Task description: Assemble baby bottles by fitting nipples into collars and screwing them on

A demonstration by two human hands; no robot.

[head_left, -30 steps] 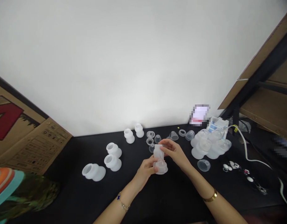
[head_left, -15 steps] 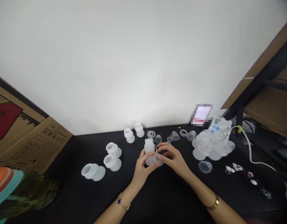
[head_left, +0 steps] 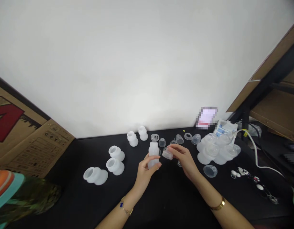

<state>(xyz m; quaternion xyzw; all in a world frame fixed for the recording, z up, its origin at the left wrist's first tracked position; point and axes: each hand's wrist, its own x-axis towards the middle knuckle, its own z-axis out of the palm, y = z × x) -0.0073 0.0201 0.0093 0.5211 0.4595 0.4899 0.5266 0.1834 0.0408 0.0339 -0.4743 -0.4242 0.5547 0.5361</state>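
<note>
1. At the middle of the head view, above the black tabletop (head_left: 161, 203), the left hand (head_left: 145, 168) has its thumb and fingers wrapped around a translucent white bottle (head_left: 154, 151), its neck pointing up; whether its base touches the table cannot be told.
2. Just right of it, apart from the bottle, the right hand (head_left: 183, 157) pinches a clear domed cap (head_left: 167, 153) between thumb and fingertips.
3. Behind the hands lie clear rings (head_left: 154, 137) and clear domes (head_left: 196, 139).
4. To the left stand five open-mouthed white bottles (head_left: 100, 176).
5. To the right, dome-topped bottles (head_left: 205, 156) cluster near a loose dome (head_left: 210, 171) and a white cable (head_left: 256, 156).
</note>
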